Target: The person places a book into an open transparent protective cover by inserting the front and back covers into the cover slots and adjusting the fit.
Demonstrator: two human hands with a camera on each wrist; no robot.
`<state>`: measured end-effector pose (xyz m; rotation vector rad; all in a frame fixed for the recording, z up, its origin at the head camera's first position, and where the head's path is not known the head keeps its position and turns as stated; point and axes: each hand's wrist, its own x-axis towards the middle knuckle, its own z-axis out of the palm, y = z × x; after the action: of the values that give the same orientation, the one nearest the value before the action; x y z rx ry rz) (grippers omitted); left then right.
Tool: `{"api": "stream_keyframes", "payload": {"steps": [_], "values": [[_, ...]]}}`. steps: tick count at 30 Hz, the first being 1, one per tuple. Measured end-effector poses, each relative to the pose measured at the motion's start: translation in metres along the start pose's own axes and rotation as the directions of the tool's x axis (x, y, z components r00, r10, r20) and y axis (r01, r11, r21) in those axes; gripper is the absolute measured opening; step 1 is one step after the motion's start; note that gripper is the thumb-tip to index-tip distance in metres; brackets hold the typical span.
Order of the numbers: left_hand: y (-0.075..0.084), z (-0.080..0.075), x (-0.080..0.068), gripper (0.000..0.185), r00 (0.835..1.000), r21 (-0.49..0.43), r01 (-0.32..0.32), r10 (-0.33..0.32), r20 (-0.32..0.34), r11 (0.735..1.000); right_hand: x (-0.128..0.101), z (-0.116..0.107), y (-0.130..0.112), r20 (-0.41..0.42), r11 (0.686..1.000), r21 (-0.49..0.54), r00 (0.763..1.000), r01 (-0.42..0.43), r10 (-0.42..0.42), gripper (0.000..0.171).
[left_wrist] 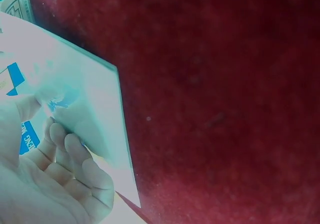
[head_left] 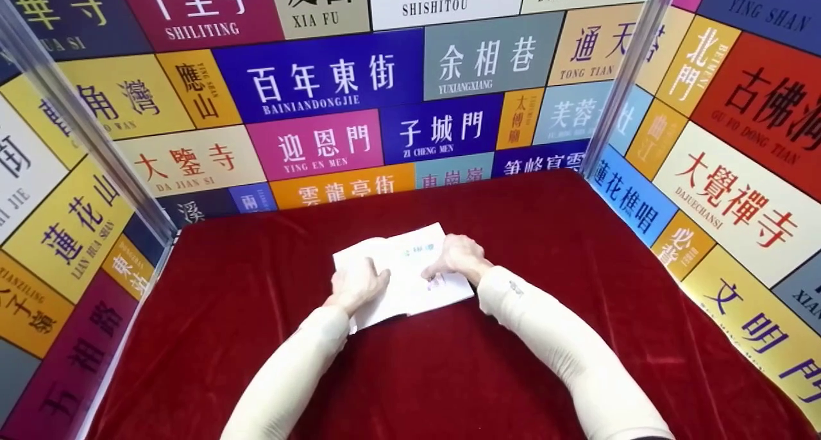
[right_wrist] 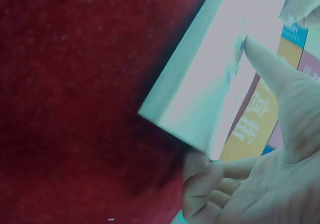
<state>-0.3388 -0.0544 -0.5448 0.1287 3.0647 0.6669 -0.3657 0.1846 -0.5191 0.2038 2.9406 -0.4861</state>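
Note:
A white book (head_left: 410,299) lies open at a slant over the red cloth, with a small blue-green print near its top right and a small dark print lower down. My left hand (head_left: 360,283) grips its left part, thumb on top. On the right part, my right hand (head_left: 460,257) holds the edge, thumb laid across the white surface. In the left wrist view, curled fingers of the left hand (left_wrist: 60,174) meet the glossy white sheet (left_wrist: 100,104). The right wrist view has the right hand (right_wrist: 265,134) around the book's thick edge (right_wrist: 175,79), fingers bent below the corner.
Red velvet cloth (head_left: 526,376) covers the table. Upright panels printed with coloured name blocks (head_left: 314,74) stand behind it and on both sides, joined by clear corner strips (head_left: 632,74). Pale sleeves (head_left: 564,344) cover both forearms.

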Motion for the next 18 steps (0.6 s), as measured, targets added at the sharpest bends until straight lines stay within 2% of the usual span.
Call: {"api": "stream_keyframes", "payload": {"steps": [5, 9, 12, 13, 15, 18], "values": [[0.002, -0.002, 0.0, 0.037, 1.0, -0.001, -0.016, 0.016, -0.009, 1.0, 0.008, -0.005, 0.005, -0.048, 0.998, 0.057, 0.999, -0.023, 0.026, 0.066], [0.002, -0.004, 0.002, 0.029, 1.0, -0.036, -0.019, 0.018, -0.012, 0.999, 0.009, -0.014, 0.003, -0.091, 0.994, 0.113, 0.996, -0.012, 0.022, 0.05], [0.0, 0.001, 0.008, 0.02, 0.998, -0.079, -0.058, 0.056, -0.028, 0.995, 0.006, -0.019, 0.001, -0.107, 0.985, 0.172, 0.994, -0.008, 0.027, 0.04], [-0.005, 0.01, 0.015, 0.017, 0.993, -0.076, -0.101, 0.096, -0.065, 0.992, 0.004, -0.021, 0.0, -0.112, 0.981, 0.191, 0.993, -0.005, 0.027, 0.039], [-0.012, 0.025, 0.029, 0.016, 0.974, -0.054, -0.184, 0.174, -0.147, 0.981, 0.001, -0.024, -0.003, -0.123, 0.974, 0.226, 0.992, 0.009, 0.019, 0.037], [-0.014, 0.033, 0.04, 0.019, 0.928, 0.017, -0.275, 0.27, -0.255, 0.961, -0.004, -0.029, -0.009, -0.146, 0.964, 0.263, 0.989, 0.04, -0.001, 0.036]]}}
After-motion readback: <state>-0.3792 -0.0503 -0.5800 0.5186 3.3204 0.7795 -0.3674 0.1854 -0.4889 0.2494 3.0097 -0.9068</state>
